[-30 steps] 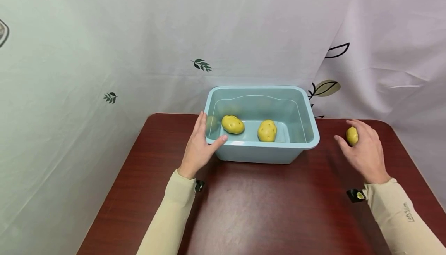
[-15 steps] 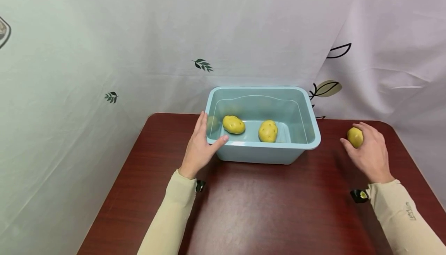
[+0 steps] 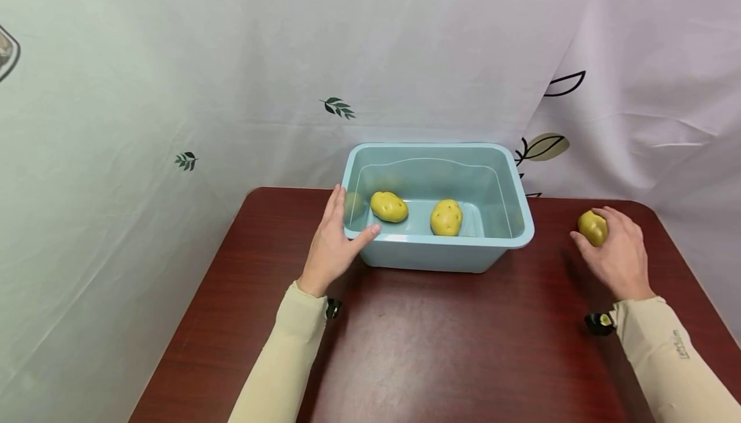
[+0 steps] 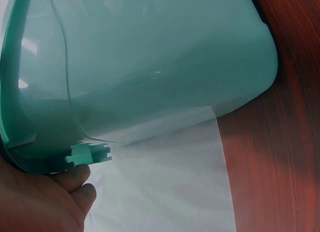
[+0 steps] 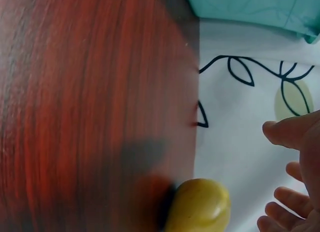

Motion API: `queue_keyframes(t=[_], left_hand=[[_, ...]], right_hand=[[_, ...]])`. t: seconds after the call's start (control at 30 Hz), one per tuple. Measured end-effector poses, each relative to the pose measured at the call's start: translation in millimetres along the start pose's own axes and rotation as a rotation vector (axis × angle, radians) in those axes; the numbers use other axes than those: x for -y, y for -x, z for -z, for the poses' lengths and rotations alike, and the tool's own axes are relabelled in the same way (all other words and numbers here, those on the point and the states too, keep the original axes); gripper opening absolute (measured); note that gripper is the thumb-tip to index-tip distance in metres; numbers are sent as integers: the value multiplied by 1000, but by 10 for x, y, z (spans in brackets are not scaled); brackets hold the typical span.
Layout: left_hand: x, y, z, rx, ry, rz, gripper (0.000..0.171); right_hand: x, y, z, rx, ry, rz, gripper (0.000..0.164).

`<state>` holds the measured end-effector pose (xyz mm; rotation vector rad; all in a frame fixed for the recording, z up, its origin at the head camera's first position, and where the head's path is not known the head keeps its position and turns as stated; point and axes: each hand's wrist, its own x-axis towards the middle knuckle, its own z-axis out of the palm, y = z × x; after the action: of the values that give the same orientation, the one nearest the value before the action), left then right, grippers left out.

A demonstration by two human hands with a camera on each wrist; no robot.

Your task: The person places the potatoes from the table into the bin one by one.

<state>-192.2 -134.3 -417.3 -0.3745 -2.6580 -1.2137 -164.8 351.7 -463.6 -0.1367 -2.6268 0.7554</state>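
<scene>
My left hand [image 3: 330,246] holds a light blue plastic tub [image 3: 425,254] at its front left corner. Its thumb lies over the front rim and its fingers run along the left side; the left wrist view shows two fingertips [image 4: 84,194] below the rim. Two yellow potatoes lie apart inside the tub, a left potato [image 3: 389,207] and a right potato [image 3: 446,218]. To the right of the tub, a third potato [image 3: 592,229] rests on the table, partly hidden by my right hand [image 3: 618,256]. In the right wrist view this hand's thumb and fingers are spread, with a gap to the potato [image 5: 200,207].
The dark red wooden table [image 3: 428,339] has rounded back corners. Behind and beside it hangs a whitish cloth [image 3: 440,56] with leaf prints. The tub stands close to the back cloth.
My right hand has moved slightly right and back from the third potato, so more of the potato shows. The tub, its potatoes and my left hand have stayed in place.
</scene>
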Motion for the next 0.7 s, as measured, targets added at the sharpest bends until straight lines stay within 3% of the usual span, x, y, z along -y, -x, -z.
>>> queue_keyframes(t=[0.7], left_hand=[[-4,0,-3,4,3,9,105]], right_hand=[[-285,-62,-102,33,23,-64,62]])
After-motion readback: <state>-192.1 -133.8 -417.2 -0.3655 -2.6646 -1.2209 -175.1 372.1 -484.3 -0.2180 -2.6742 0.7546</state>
